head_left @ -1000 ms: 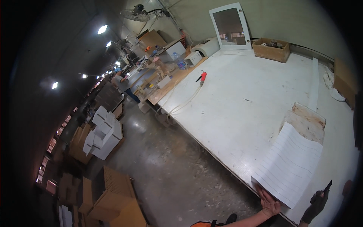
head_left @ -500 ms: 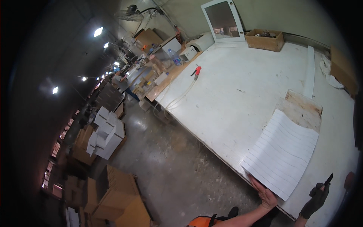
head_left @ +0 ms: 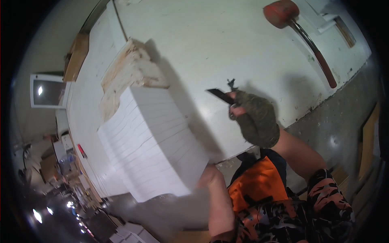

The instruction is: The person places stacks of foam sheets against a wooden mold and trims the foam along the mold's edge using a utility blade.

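A long white bundle [head_left: 162, 121], like stacked sheets or panels with thin dark lines across its faces, lies over the near edge of the white table [head_left: 194, 52]. My left hand [head_left: 208, 176] is at its near end, the fingers hidden behind it. My right hand [head_left: 257, 119], in a dark glove with bare fingertips, is closed on a black knife [head_left: 219, 96], held above the table right of the bundle. The blade points left. A stained, whitish block [head_left: 135, 67] with brown marks sits against the bundle's far end.
A red-headed mallet [head_left: 281, 13] lies at the far right of the table. On the left are a cardboard box [head_left: 77, 56], a white-framed panel [head_left: 48, 91] and a red air gun [head_left: 82, 150]. White cartons [head_left: 131, 233] stand on the floor at lower left.
My view has swung right and closer, bringing the mallet and more of my right arm into sight. The knife stays in my right hand; my left hand remains at the bundle's near end.
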Demonstrator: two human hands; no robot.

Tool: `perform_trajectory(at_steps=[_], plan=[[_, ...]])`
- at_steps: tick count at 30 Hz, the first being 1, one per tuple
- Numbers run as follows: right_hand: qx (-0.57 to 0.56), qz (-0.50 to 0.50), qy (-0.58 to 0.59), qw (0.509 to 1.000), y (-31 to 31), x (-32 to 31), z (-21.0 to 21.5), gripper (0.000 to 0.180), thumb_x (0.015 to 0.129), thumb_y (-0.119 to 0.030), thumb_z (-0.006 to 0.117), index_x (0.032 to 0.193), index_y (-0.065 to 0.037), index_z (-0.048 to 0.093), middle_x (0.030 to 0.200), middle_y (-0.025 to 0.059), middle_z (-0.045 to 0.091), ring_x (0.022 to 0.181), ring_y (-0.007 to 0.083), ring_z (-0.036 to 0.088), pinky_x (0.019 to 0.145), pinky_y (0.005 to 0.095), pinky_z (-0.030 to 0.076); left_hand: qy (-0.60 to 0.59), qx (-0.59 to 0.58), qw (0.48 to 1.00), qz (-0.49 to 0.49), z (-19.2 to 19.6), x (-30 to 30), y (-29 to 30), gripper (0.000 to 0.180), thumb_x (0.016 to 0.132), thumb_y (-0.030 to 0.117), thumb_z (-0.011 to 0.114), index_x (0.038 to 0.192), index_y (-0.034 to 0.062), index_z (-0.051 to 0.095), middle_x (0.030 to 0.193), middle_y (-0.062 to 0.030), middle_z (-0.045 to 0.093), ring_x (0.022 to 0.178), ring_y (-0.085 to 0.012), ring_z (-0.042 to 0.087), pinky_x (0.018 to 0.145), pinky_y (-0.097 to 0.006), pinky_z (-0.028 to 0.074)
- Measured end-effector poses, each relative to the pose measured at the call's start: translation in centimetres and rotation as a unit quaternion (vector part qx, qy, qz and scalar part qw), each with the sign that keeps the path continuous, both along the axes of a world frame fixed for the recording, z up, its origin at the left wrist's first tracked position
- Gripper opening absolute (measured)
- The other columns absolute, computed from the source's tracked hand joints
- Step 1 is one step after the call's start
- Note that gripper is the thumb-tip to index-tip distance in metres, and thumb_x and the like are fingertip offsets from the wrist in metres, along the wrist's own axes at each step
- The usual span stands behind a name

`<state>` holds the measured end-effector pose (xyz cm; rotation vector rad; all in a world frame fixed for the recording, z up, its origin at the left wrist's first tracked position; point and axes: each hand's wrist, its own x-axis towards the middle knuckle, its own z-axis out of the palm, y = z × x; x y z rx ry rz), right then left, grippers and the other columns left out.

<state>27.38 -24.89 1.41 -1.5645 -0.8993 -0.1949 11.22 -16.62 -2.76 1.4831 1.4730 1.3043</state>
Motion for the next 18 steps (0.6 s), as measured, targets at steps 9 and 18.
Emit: perform_trajectory(at_steps=[9,18], plan=[[-0.02,0.087,-0.126,0.988,3.6,4.2,0.0,0.035,0.087,-0.005,0.056,0.121,-0.011,0.055,0.111,0.0081,0.067,0.069,0.0233,0.062,0.06,0.036,0.051,-0.247,0.018,0.961,-0.123,-2.2,1.4,-2.0,0.082,0.088,0.067,0.035,0.142,0.0051,0.034,0.142,-0.0116,0.038,0.127,-0.032,0.04,0.107,-0.045,0.035],[-0.03,0.18,-0.001,0.983,10.1,3.8,1.3,0.027,0.098,-0.015,0.046,0.119,-0.004,0.059,0.105,0.0144,0.066,0.092,0.0262,0.067,0.074,0.0362,0.055,-0.061,0.061,0.996,-0.037,-4.2,1.4,-2.9,0.079,0.089,0.057,0.045,0.142,0.0002,0.03,0.137,-0.0146,0.039,0.126,-0.0308,0.04,0.104,-0.043,0.038]])
